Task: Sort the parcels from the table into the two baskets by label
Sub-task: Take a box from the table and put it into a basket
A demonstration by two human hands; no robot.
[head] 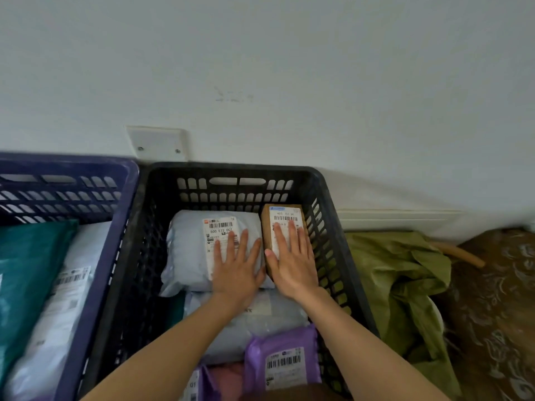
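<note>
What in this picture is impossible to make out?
Head view, grey parcel: the left hand covers its label's lower part.
Head view, brown box: the right hand covers most of its label.
Head view, blue basket: cut off by the left edge, contents partly unseen.
Head view, purple parcel: label print too small to read.

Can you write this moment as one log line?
left hand: flat on grey parcel | right hand: flat on brown box | both in black basket

I note two bare hands: left hand [236, 267] and right hand [292, 264]. Each continues into a bare forearm, uncovered to the frame edge; the left forearm [173, 348] leaves view at 7 o'clock, the right forearm [370, 342] at 5 o'clock.
</note>
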